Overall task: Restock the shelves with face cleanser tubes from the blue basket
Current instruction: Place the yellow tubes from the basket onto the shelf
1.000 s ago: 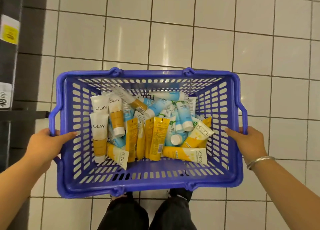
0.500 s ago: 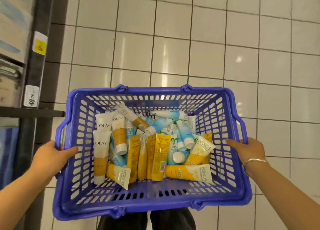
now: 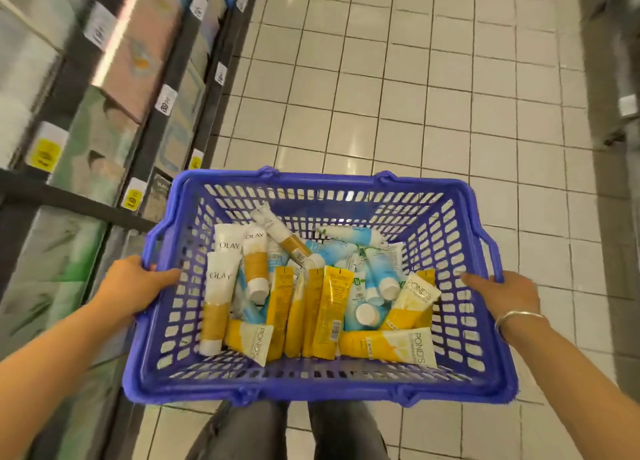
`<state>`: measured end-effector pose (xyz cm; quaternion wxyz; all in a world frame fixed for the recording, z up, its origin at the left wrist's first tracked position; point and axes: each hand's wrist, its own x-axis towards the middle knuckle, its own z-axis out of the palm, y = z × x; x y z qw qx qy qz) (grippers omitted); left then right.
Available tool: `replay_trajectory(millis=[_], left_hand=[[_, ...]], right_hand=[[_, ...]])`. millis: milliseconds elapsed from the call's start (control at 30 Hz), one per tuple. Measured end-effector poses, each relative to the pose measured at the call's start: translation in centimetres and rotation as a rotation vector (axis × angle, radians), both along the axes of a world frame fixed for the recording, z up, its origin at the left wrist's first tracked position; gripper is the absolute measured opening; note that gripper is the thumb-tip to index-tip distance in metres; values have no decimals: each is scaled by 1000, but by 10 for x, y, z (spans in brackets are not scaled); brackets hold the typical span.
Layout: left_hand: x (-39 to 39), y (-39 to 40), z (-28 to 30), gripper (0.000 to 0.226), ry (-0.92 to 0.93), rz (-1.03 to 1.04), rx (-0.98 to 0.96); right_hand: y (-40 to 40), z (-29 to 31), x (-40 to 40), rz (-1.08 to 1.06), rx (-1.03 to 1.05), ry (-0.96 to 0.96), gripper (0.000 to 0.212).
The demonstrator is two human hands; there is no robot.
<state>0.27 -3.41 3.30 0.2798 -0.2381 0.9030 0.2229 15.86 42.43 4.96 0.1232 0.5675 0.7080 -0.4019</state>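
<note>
Face cleanser tubes (image 3: 311,293), white, yellow and pale blue plastic, lie heaped in the slotted blue plastic basket (image 3: 322,385) at lower centre; none is shelved yet, so all the restocking remains. Your left hand (image 3: 133,285) and right hand (image 3: 504,295) each grip a side rim. The dark shelves (image 3: 100,120) at upper left are blurred, their price tags unreadable.

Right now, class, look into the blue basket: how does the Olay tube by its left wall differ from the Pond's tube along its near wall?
The Olay tube is white with a tan band; the Pond's tube is yellow fading to cream. The Olay tube runs near-to-far, cap toward the person; the Pond's tube lies crosswise. Both lie flat in the blue basket.
</note>
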Motion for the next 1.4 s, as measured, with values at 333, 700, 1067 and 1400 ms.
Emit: replay_trajectory(millis=[333, 700, 1067, 1400], left_hand=[[19, 37, 191, 32, 170, 63, 24], [-82, 126, 232, 33, 265, 37, 103], [-295, 218, 225, 40, 208, 18, 153], [-475, 307, 245, 41, 221, -26, 128]], right_hand=[[45, 171, -11, 99, -2, 143, 29], [135, 220, -97, 95, 46, 236, 26], [226, 230, -302, 56, 84, 225, 27], [316, 226, -469, -1, 9, 212, 27]])
